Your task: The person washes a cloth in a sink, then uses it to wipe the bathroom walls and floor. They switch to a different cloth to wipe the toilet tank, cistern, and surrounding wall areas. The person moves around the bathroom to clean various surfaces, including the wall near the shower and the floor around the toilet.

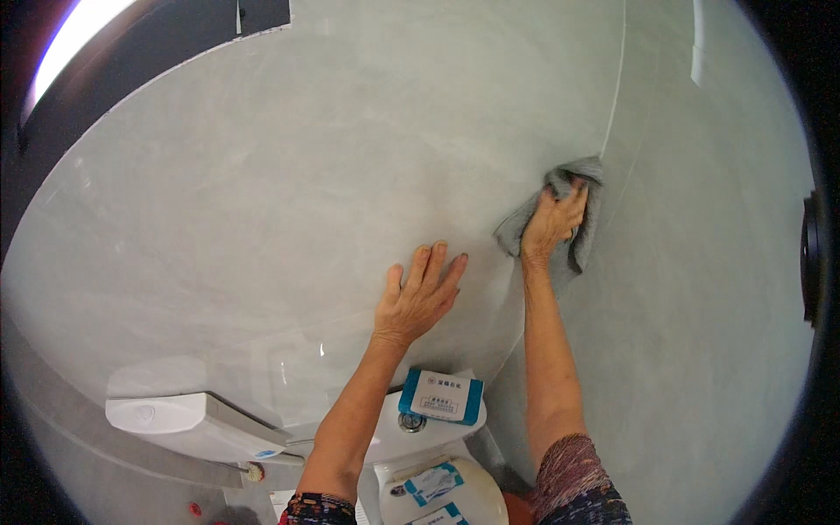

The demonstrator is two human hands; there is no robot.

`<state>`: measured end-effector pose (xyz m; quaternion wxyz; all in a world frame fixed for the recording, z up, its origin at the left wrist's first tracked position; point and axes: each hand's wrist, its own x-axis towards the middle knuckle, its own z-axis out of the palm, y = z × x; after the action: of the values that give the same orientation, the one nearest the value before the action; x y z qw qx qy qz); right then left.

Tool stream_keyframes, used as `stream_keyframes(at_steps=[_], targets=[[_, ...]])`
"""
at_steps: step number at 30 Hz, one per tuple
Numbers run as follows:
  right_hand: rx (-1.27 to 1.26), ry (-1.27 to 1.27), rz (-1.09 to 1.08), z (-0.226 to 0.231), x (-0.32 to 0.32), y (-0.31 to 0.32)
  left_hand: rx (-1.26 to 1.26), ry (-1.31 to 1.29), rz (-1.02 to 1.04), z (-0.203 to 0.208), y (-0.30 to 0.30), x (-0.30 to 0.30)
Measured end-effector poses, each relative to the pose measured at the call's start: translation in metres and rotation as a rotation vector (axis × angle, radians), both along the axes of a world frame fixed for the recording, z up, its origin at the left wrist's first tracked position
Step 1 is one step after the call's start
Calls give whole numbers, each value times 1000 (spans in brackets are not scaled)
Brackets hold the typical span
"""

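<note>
- At the wall corner (615, 92), the right hand (551, 220) gripped a gray cloth (570, 254); flat, even pressure seemed best.
- The left hand (420, 296), fingers spread, held nothing.

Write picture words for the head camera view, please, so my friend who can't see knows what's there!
A right hand holds a gray cloth at a corner of a pale wall, while the left hand is spread open by the wall. Below is a white toilet with a blue-and-white pack on top.
</note>
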<state>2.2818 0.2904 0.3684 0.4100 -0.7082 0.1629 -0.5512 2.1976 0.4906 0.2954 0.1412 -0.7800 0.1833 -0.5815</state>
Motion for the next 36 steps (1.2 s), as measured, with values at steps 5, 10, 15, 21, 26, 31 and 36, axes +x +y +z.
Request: stream_keyframes(at_steps=[5, 10, 15, 21, 26, 31, 36], targets=[[-83, 187, 35, -4, 4, 13, -1, 41, 8, -2, -5, 3], [-631, -354, 253, 28, -52, 103, -84, 54, -116, -22, 8, 10], [-487, -288, 70, 11, -29, 75, -27, 12, -33, -9, -3, 4], [210, -39, -93, -68, 8, 20, 0, -27, 33, -3, -6, 3], [467, 110, -194, -176, 21, -12, 3, -39, 46, -6, -5, 6], [729, 341, -174, -228, 21, -20, 24, -26, 77, -6, -5, 4], [311, 1380, 69, -257, 5, -18, 17, -68, 52, -5, -11, 6]])
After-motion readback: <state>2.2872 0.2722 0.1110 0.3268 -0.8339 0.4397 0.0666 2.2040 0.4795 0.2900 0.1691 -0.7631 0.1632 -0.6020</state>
